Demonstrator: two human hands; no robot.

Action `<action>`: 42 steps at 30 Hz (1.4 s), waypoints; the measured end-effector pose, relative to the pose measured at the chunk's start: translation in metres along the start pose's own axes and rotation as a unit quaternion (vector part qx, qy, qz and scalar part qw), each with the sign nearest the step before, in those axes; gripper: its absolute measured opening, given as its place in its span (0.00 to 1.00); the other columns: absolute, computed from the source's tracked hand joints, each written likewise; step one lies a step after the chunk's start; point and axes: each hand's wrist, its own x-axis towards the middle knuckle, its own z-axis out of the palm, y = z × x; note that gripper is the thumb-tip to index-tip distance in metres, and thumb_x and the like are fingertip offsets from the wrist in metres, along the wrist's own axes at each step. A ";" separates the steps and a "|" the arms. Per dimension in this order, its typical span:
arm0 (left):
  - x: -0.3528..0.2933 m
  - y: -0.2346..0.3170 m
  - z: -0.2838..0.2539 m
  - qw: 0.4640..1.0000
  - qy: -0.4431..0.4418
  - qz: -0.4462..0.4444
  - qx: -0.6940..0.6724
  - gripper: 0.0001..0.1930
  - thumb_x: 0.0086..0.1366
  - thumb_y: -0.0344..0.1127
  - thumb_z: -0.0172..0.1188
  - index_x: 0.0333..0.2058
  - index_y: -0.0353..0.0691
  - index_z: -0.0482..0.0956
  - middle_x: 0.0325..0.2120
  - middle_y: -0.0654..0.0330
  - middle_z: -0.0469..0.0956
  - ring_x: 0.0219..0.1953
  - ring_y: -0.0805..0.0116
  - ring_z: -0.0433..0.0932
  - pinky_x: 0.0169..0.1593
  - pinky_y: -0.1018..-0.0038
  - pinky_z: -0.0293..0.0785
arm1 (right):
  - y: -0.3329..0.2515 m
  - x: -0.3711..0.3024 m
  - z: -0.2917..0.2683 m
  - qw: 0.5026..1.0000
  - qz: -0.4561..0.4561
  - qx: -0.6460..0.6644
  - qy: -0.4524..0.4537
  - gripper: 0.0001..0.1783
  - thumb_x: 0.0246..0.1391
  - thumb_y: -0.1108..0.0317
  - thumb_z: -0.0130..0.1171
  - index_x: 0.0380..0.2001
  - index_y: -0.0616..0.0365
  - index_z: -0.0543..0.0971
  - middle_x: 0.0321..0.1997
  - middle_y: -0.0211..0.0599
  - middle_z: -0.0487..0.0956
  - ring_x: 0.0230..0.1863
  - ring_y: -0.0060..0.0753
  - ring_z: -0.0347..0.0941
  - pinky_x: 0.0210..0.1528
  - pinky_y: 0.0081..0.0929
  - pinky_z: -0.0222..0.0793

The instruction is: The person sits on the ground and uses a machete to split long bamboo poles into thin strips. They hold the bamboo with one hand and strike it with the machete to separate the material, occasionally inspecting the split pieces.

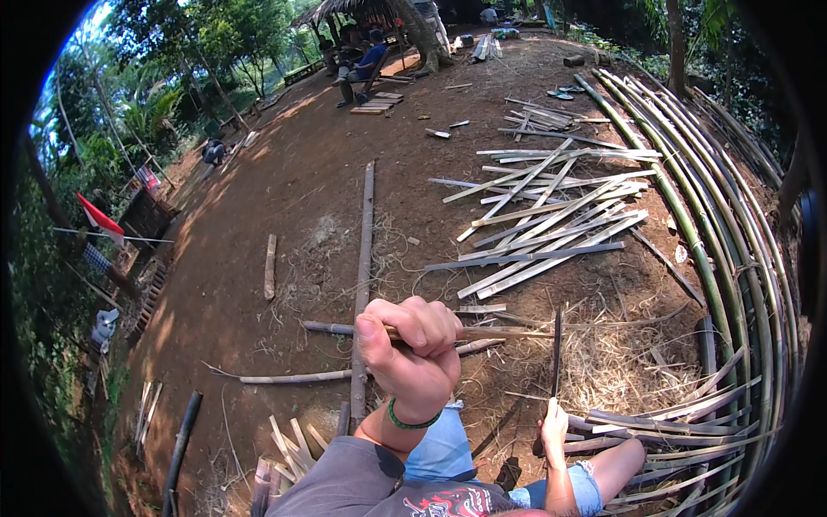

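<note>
My left hand (413, 345), with a green cord bracelet at its wrist, is raised in front of me and closed around a thin brown bamboo strip (504, 333). The strip runs out to the right of the fist. A grey bamboo end (327, 327) shows left of the fist; whether it belongs to the same piece, I cannot tell. Lower right, beside my bare knee, my right hand (554, 424) grips a machete (558, 345), its dark, narrow blade pointing up and away. The blade stands close to the strip; contact between them cannot be made out.
Split bamboo strips (551, 215) lie piled ahead. Long green bamboo poles (719, 241) curve along the right. A straight pole (365, 233) lies on the dirt beyond my left hand, with a crooked stick (293, 378) near it. A seated person (370, 62) is far off.
</note>
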 end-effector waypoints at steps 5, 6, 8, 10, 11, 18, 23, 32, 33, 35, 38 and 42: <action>-0.002 0.000 -0.001 1.000 -0.015 -0.002 -0.007 0.25 0.74 0.55 0.31 0.22 0.45 0.57 0.10 0.69 0.50 0.11 0.77 0.44 0.15 0.75 0.43 | -0.009 -0.005 0.000 1.000 -0.016 -0.011 0.007 0.28 0.66 0.49 0.45 0.20 0.60 0.69 0.13 0.31 0.66 0.14 0.24 0.64 0.18 0.27 0.59; -0.003 0.001 -0.001 1.000 -0.019 -0.002 -0.007 0.25 0.74 0.55 0.31 0.22 0.45 0.57 0.10 0.69 0.50 0.11 0.77 0.44 0.15 0.75 0.43 | -0.003 -0.002 0.001 1.000 -0.026 -0.011 0.011 0.28 0.66 0.49 0.45 0.19 0.60 0.68 0.13 0.32 0.66 0.14 0.25 0.65 0.18 0.28 0.59; -0.004 0.001 -0.001 1.000 -0.027 -0.003 -0.007 0.25 0.74 0.55 0.31 0.22 0.45 0.57 0.10 0.69 0.50 0.11 0.77 0.45 0.15 0.75 0.43 | 0.007 0.002 0.000 0.999 -0.030 -0.012 0.014 0.28 0.66 0.49 0.45 0.19 0.61 0.68 0.12 0.34 0.67 0.14 0.27 0.66 0.18 0.30 0.60; -0.005 0.000 -0.003 0.999 -0.032 -0.004 -0.014 0.25 0.75 0.55 0.31 0.22 0.45 0.57 0.10 0.69 0.50 0.11 0.77 0.45 0.15 0.75 0.44 | 0.003 0.000 0.001 1.000 -0.018 -0.016 0.012 0.28 0.66 0.49 0.45 0.20 0.61 0.69 0.12 0.35 0.67 0.14 0.28 0.66 0.18 0.30 0.60; -0.005 0.000 -0.004 0.999 -0.034 -0.004 -0.017 0.25 0.75 0.55 0.31 0.22 0.45 0.57 0.10 0.69 0.50 0.11 0.77 0.45 0.15 0.75 0.44 | 0.003 -0.002 0.001 1.000 -0.018 -0.019 0.010 0.28 0.66 0.49 0.45 0.20 0.62 0.69 0.12 0.35 0.67 0.14 0.28 0.66 0.18 0.30 0.60; -0.006 0.001 -0.005 0.999 -0.043 -0.002 -0.021 0.25 0.75 0.56 0.31 0.23 0.45 0.58 0.10 0.69 0.51 0.12 0.77 0.46 0.15 0.75 0.45 | -0.026 -0.035 0.001 0.998 -0.058 -0.006 0.000 0.27 0.67 0.50 0.43 0.20 0.59 0.68 0.13 0.29 0.65 0.13 0.23 0.63 0.17 0.26 0.58; -0.008 -0.002 -0.001 0.998 -0.053 0.007 -0.025 0.25 0.75 0.56 0.30 0.24 0.45 0.58 0.10 0.69 0.52 0.11 0.77 0.46 0.15 0.76 0.45 | -0.021 -0.048 -0.001 0.990 -0.140 -0.006 -0.025 0.26 0.68 0.49 0.41 0.21 0.57 0.67 0.12 0.26 0.64 0.11 0.19 0.61 0.14 0.20 0.55; -0.013 -0.001 0.006 0.998 -0.066 0.018 -0.013 0.25 0.75 0.55 0.29 0.24 0.45 0.57 0.10 0.69 0.52 0.11 0.78 0.46 0.15 0.76 0.45 | -0.086 -0.086 -0.007 0.962 -0.259 0.002 -0.089 0.25 0.65 0.48 0.46 0.25 0.60 0.69 0.10 0.31 0.64 0.12 0.25 0.63 0.17 0.29 0.57; -0.013 0.000 0.005 0.998 -0.063 0.019 -0.005 0.25 0.75 0.55 0.29 0.24 0.45 0.57 0.10 0.69 0.52 0.11 0.78 0.46 0.15 0.76 0.45 | -0.072 -0.075 -0.004 0.967 -0.242 -0.009 -0.074 0.25 0.65 0.49 0.45 0.25 0.61 0.69 0.10 0.33 0.65 0.13 0.27 0.64 0.18 0.30 0.58; -0.014 0.001 0.003 0.998 -0.054 0.019 0.006 0.25 0.75 0.55 0.30 0.24 0.45 0.57 0.10 0.69 0.52 0.11 0.78 0.46 0.15 0.76 0.46 | -0.042 -0.048 -0.001 0.977 -0.208 -0.034 -0.043 0.25 0.65 0.50 0.45 0.24 0.62 0.69 0.12 0.37 0.66 0.15 0.31 0.66 0.21 0.33 0.59; -0.013 -0.003 0.007 0.998 -0.060 0.018 -0.004 0.24 0.75 0.55 0.31 0.24 0.45 0.57 0.10 0.69 0.51 0.11 0.77 0.46 0.15 0.75 0.46 | 0.051 0.023 -0.014 0.965 -0.194 -0.161 0.076 0.28 0.65 0.50 0.45 0.23 0.67 0.69 0.19 0.48 0.68 0.22 0.42 0.70 0.27 0.38 0.64; -0.013 -0.001 0.010 0.998 -0.064 0.019 -0.004 0.25 0.75 0.55 0.31 0.23 0.45 0.57 0.10 0.69 0.51 0.11 0.77 0.46 0.16 0.75 0.45 | 0.109 0.088 -0.024 0.970 0.002 -0.227 0.083 0.30 0.64 0.45 0.46 0.21 0.63 0.70 0.16 0.42 0.68 0.17 0.38 0.68 0.22 0.35 0.63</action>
